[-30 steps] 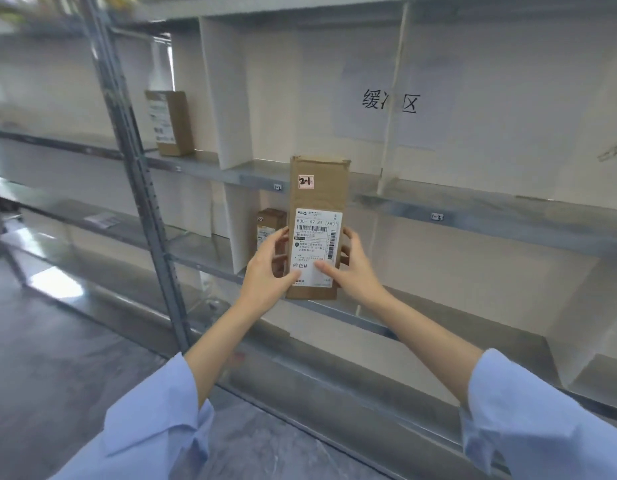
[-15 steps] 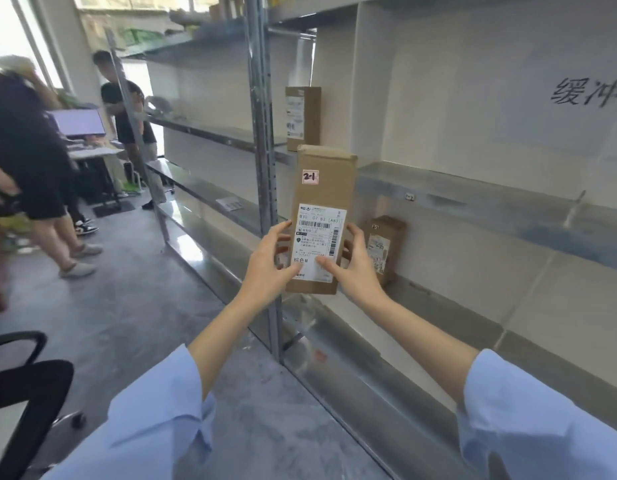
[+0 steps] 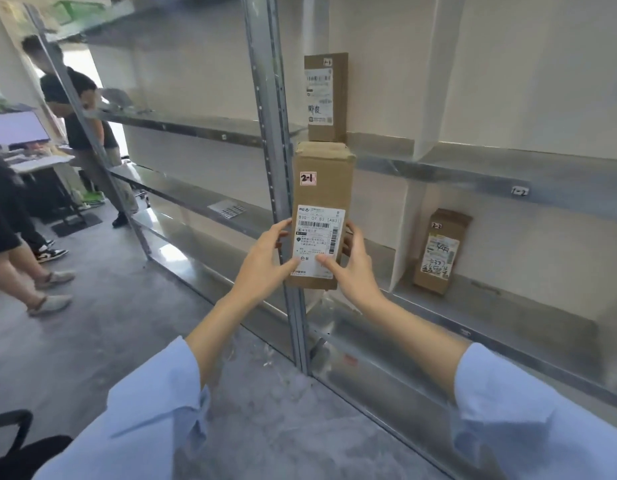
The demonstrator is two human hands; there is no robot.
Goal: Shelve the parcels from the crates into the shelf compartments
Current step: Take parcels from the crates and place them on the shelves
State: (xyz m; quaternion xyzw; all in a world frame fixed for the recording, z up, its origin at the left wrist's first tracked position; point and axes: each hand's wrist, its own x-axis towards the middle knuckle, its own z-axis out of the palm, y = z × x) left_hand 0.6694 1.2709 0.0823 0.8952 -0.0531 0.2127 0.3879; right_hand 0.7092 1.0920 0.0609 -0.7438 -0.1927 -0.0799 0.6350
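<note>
Head view: a tall brown cardboard parcel [image 3: 320, 188] is held upright in mid frame, in front of the grey metal shelf [image 3: 473, 168]. The left hand [image 3: 265, 261] and right hand [image 3: 355, 268] grip its sides with curled fingers. The label faces out, likely so its "2-1" tag can be read. There are three parcels: this one, a brown box up top [image 3: 326, 98] and a brown box at lower right [image 3: 440, 251].

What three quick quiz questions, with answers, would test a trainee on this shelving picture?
1. True or false: the held parcel bears a sticker reading "2-1".
2. How many other cardboard parcels stand upright on the shelves? A one, B two, C four.
3. Which hands grip the held one?
Key: 1 true. 2 B: upper parcel, lower parcel. 3 Both: left hand, right hand.
</note>
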